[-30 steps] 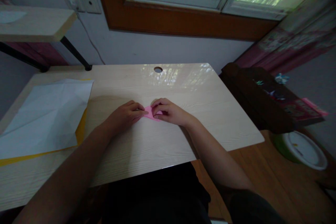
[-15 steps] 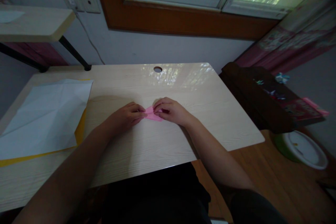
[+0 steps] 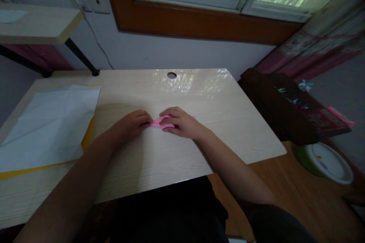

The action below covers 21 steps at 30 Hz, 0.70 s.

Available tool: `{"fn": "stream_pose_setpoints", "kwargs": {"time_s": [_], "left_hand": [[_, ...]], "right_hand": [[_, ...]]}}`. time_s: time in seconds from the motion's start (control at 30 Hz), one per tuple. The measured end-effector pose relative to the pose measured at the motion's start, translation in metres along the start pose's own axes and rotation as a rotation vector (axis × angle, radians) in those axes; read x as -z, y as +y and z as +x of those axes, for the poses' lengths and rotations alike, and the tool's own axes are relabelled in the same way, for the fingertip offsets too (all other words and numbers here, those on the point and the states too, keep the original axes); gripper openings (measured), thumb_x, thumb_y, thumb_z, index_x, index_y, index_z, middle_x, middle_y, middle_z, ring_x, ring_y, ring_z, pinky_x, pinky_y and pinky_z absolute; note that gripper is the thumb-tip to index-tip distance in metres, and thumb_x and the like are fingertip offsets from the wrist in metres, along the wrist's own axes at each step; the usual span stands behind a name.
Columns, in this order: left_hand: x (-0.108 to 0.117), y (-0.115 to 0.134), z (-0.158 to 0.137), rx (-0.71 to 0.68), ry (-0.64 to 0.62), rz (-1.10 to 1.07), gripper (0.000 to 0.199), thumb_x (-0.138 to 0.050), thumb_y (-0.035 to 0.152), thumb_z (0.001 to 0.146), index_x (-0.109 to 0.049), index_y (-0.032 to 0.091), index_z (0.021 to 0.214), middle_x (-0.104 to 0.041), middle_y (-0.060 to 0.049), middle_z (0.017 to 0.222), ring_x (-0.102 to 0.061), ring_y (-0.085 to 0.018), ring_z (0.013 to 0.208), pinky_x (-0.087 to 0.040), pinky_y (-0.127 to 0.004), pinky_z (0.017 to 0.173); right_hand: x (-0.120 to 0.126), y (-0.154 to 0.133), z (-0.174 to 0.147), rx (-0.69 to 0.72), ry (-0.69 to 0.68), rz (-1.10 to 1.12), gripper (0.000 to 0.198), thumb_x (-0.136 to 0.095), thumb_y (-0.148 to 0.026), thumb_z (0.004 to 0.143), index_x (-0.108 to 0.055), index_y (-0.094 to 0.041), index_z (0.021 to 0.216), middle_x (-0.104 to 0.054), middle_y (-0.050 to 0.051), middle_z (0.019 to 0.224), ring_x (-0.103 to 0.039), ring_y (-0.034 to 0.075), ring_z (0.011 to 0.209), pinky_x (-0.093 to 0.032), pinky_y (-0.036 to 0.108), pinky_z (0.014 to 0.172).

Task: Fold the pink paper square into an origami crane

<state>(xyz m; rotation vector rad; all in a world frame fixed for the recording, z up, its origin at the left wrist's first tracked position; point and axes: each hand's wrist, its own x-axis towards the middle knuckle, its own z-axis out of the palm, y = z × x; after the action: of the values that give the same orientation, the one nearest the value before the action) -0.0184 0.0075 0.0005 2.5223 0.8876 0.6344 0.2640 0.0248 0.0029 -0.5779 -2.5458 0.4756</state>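
Observation:
A small piece of folded pink paper (image 3: 157, 122) lies on the pale wood-grain desk (image 3: 171, 159), between my two hands. My left hand (image 3: 137, 123) pinches its narrow left end, thumb and fingers pressed together. Over its middle and right part rests my right hand (image 3: 180, 122), fingers bent and thumb against the near side, gripping it. A thin pink tip shows just past the back of that hand. The rest of the paper's right part is hidden beneath the fingers and palm.
Large white sheets (image 3: 54, 121) lie over a yellow sheet (image 3: 88, 136) at the desk's left. A raised shelf (image 3: 40, 24) stands at the back left. The desk has a round cable hole (image 3: 172, 75). Right of it are a dark wooden cabinet (image 3: 273, 102) and a green-and-white bin (image 3: 327, 163).
My left hand has shifted slightly left along the pink paper. The right hand has flattened over it, covering its right part, and a pink tip now shows beyond that hand.

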Motion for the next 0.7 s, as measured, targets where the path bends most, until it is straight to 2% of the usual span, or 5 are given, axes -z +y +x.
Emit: {"fn": "stream_pose_setpoints", "kwargs": {"time_s": [0.2,0.43,0.57,0.7], "left_hand": [[0.004,-0.006,-0.003,0.023,0.011,0.082,0.017,-0.056,0.018,0.099,-0.071,0.019,0.105,-0.070,-0.007,0.103,-0.065,-0.019,0.094,-0.053,-0.034,0.088],[-0.003,-0.015,-0.002,0.051,0.088,0.172,0.020,-0.056,0.023,0.099,-0.075,0.021,0.104,-0.070,-0.007,0.101,-0.064,-0.020,0.092,-0.053,-0.036,0.087],[0.000,-0.012,-0.003,0.016,0.057,0.099,0.022,-0.056,0.023,0.099,-0.077,0.024,0.106,-0.071,-0.007,0.103,-0.065,-0.019,0.093,-0.054,-0.034,0.086],[0.006,-0.004,-0.003,-0.015,0.009,0.064,0.020,-0.059,0.022,0.098,-0.078,0.024,0.100,-0.072,-0.007,0.106,-0.065,-0.020,0.096,-0.053,-0.036,0.087]], "right_hand": [[-0.010,0.001,0.000,0.031,0.012,0.028,0.025,-0.062,-0.028,0.099,-0.072,-0.025,0.121,-0.069,0.009,0.135,-0.059,0.024,0.133,-0.046,0.051,0.115],[-0.016,0.000,0.002,-0.003,0.040,-0.015,0.028,-0.057,-0.023,0.101,-0.071,-0.021,0.125,-0.072,0.009,0.130,-0.063,0.023,0.131,-0.051,0.048,0.114],[-0.016,0.000,0.002,0.003,0.051,-0.007,0.027,-0.057,-0.022,0.101,-0.073,-0.021,0.123,-0.072,0.009,0.130,-0.065,0.022,0.128,-0.053,0.048,0.112],[-0.014,0.000,0.002,0.010,0.045,-0.010,0.027,-0.056,-0.022,0.101,-0.073,-0.020,0.123,-0.073,0.010,0.129,-0.066,0.022,0.127,-0.054,0.048,0.111]]}}
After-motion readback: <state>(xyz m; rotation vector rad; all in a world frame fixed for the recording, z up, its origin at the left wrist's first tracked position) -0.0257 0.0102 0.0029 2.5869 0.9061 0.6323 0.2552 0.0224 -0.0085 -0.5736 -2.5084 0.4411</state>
